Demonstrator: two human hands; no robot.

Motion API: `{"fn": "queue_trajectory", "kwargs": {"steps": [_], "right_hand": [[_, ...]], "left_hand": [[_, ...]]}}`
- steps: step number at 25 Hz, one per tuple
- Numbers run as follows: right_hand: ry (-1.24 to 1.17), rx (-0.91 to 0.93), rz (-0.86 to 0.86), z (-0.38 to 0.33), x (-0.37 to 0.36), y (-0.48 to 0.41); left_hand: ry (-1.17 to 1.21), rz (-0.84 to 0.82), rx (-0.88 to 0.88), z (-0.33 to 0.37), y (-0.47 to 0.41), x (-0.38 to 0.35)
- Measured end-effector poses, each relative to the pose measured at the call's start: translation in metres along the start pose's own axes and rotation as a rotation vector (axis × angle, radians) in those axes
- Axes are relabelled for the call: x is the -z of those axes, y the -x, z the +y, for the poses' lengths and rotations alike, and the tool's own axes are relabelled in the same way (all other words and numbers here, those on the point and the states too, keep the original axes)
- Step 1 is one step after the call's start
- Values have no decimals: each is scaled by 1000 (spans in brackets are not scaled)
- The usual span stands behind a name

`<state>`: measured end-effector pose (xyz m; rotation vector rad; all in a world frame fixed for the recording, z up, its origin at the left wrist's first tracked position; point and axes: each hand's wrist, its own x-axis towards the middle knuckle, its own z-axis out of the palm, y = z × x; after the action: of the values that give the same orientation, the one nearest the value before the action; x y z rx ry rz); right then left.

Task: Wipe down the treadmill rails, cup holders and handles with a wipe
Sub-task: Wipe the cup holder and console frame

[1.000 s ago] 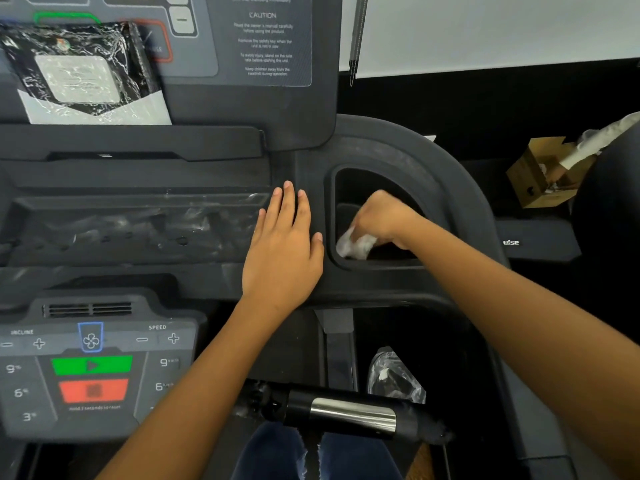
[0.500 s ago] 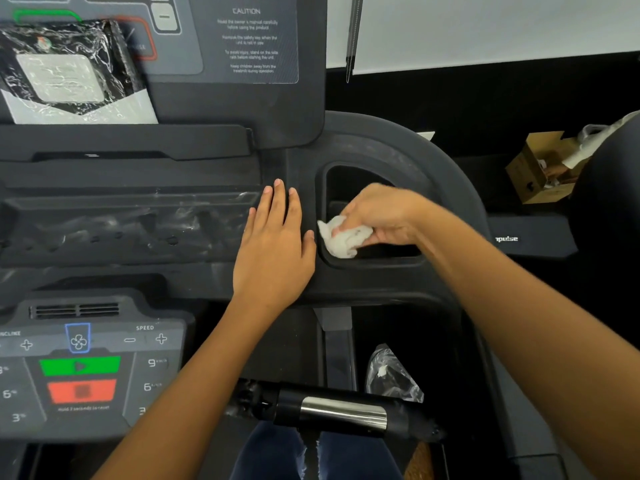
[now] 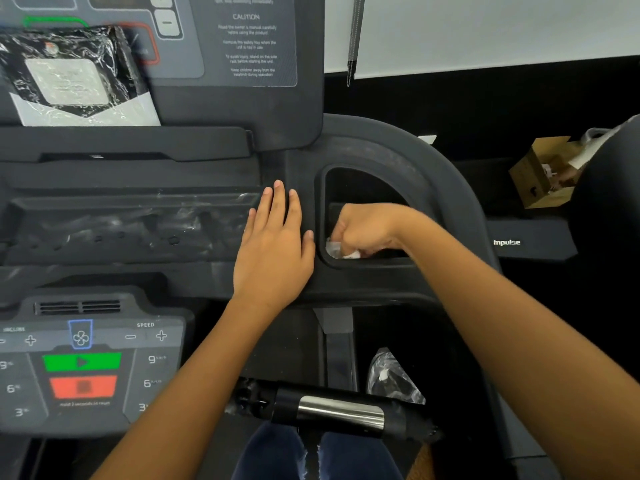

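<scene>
My right hand [image 3: 367,230] reaches down into the treadmill's right cup holder [image 3: 360,181], fingers closed on a crumpled white wipe [image 3: 341,251] pressed against the holder's near left corner. Most of the wipe is hidden under the fingers. My left hand [image 3: 275,247] lies flat, fingers together, on the dark console surface just left of the cup holder and holds nothing. A black handle with a silver sensor band [image 3: 341,412] runs across below, near my knees.
The control panel [image 3: 83,362] with green and red buttons sits at the lower left. A plastic-wrapped booklet [image 3: 69,74] leans on the upper console. A clear plastic bag [image 3: 394,379] lies below the console, and a cardboard box [image 3: 540,174] stands at the right.
My right hand brought the wipe up to the cup holder's left rim, then pushed it back down into the holder's near corner. My left hand has stayed flat on the console.
</scene>
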<state>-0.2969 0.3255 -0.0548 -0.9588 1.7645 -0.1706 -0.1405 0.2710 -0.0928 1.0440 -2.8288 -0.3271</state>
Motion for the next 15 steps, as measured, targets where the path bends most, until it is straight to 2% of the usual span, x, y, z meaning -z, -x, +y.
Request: {"fn": "queue_trajectory", "kwargs": {"steps": [1,2,5,6,9,12,15], "right_hand": [[54,-8,-4,-3,7,-3],[136,-8,66,-5,14,-8],[544,109,573,4,16,-30],[692,156,624,12,12,-33],[1008,141,512,32,3,-30],[995,-15,377,26,-3,-19],[912,-204,135,26,-2,-18]], "left_hand": [[2,0,-2,0,0,0],[5,-3,-6,-1,-1,0],[11,-7,-8,-2,-1,0],[12,-9,-8,-2,-1,0],[19,-16,-14,-2,0,-1],[25,-22,-14,-4,-1,0],[30,-23,-14,-3,0,0]]}}
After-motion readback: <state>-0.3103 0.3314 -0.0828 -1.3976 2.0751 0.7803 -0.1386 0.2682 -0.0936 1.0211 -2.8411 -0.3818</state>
